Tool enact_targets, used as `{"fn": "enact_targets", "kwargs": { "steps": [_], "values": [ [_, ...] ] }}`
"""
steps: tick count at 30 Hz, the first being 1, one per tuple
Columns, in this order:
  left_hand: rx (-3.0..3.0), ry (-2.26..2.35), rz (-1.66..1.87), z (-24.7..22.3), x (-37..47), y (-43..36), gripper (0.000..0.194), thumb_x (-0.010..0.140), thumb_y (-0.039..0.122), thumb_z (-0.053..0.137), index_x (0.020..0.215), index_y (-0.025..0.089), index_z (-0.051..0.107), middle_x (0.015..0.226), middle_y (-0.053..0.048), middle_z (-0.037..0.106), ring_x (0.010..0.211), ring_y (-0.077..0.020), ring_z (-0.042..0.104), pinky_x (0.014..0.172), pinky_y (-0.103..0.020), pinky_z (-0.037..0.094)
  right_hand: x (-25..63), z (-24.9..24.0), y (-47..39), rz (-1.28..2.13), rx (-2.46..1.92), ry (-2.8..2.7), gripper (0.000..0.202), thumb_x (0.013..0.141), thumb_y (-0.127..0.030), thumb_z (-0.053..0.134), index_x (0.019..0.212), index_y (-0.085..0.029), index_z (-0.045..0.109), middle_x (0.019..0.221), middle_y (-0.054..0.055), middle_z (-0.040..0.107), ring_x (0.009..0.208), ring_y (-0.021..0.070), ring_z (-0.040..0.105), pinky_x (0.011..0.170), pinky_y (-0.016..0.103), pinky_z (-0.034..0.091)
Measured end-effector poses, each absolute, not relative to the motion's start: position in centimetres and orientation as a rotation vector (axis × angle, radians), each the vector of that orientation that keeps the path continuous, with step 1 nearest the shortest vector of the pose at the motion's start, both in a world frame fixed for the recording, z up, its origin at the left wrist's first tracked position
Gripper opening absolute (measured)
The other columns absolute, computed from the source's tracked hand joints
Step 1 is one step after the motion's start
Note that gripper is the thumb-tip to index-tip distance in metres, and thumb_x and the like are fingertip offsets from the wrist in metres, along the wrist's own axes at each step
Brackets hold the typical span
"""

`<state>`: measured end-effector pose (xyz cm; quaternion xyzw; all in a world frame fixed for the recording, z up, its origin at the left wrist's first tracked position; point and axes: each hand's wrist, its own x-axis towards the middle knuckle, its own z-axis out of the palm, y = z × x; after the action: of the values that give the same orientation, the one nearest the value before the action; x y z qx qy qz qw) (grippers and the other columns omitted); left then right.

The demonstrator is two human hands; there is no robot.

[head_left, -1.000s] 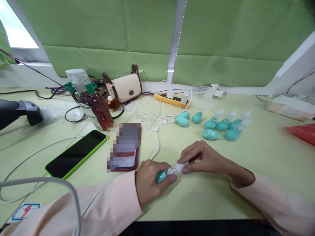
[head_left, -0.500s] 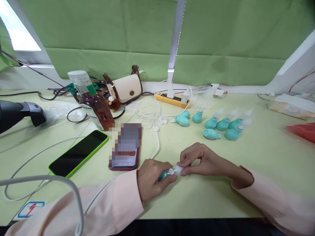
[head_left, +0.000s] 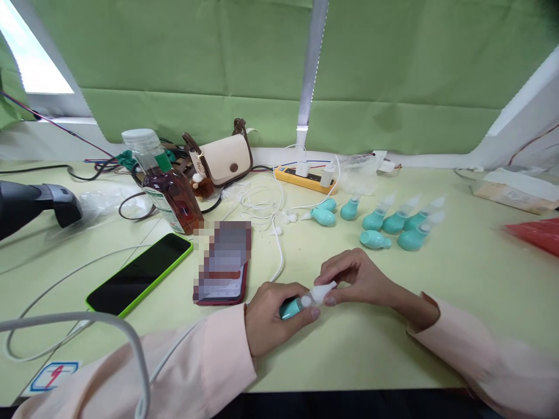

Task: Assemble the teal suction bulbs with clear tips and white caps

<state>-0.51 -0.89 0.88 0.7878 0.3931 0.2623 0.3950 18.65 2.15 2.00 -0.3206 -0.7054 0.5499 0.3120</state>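
My left hand is closed around the teal bulb of a nasal aspirator, low over the front of the table. Its clear neck and white nozzle stick out to the right. My right hand has its thumb and index finger on either side of that nozzle, whose tip shows between them. Farther back stand several nasal aspirators with teal bulbs and pale tips. One teal bulb lies on its side in front of them, and two more lie to the left.
Left of my hands lie a pixelated phone and a green-cased phone. Behind them are a tilted bottle of brown liquid, a cream bag and a yellow power strip. A grey cable crosses my left sleeve.
My right fingers have shifted slightly up around the nozzle, so its pointed tip now shows. The aspirator's bulb is more visible in my left hand. The view has tilted slightly.
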Motion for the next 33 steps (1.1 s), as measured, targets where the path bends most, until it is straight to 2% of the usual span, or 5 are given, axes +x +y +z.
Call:
{"fn": "enact_targets", "kwargs": {
  "steps": [6,10,19,28,33],
  "values": [
    [1.83,0.924,0.687,1.2,-0.4,-1.2,0.03,0.078,0.038,0.045,0.086,0.015,0.062,0.064,0.0,0.056,0.06,-0.0126,0.047,0.056,-0.022,0.036,19.7,3.0,2.8,1.322,-0.81,-1.856,0.007,0.063,-0.012,0.064,0.066,-0.017,0.067,0.054,0.001,0.06,0.043,0.0072,0.047,0.036,0.019,0.036],
    [1.641,0.947,0.85,0.9,-0.5,-1.3,0.037,0.075,0.034,0.05,0.109,0.02,0.051,0.095,-0.005,0.058,0.085,-0.0183,0.052,0.075,-0.028,0.039,21.1,4.2,3.7,1.065,-0.903,-1.771,0.004,0.064,-0.016,0.064,0.061,-0.019,0.065,0.052,-0.001,0.057,0.046,0.0085,0.046,0.039,0.02,0.035],
    [1.644,0.99,0.877,0.8,-0.3,-1.3,0.014,0.075,0.019,0.047,0.085,0.015,0.056,0.083,-0.005,0.058,0.079,-0.0159,0.052,0.076,-0.028,0.04,24.8,3.8,7.7,-0.269,-1.366,-1.573,0.01,0.063,-0.026,0.059,0.056,-0.019,0.058,0.047,-0.001,0.051,0.041,0.0092,0.039,0.042,0.024,0.035],
    [1.713,0.995,0.87,0.8,-0.2,-1.2,0.015,0.072,0.011,0.044,0.077,0.012,0.058,0.077,-0.006,0.058,0.076,-0.0158,0.053,0.072,-0.027,0.041,26.4,2.5,9.5,-0.502,-1.489,-1.569,0.021,0.067,-0.036,0.054,0.066,-0.016,0.061,0.047,-0.001,0.052,0.041,0.0101,0.044,0.049,0.024,0.038],
    [1.735,1.0,0.879,0.8,-0.2,-1.1,0.015,0.072,0.01,0.044,0.075,0.012,0.059,0.078,-0.006,0.059,0.075,-0.0155,0.053,0.071,-0.026,0.041,26.5,2.5,9.3,-0.67,-1.549,-1.568,0.034,0.069,-0.04,0.053,0.092,-0.015,0.057,0.056,0.003,0.057,0.046,0.0138,0.046,0.048,0.027,0.034]
  ]
}}
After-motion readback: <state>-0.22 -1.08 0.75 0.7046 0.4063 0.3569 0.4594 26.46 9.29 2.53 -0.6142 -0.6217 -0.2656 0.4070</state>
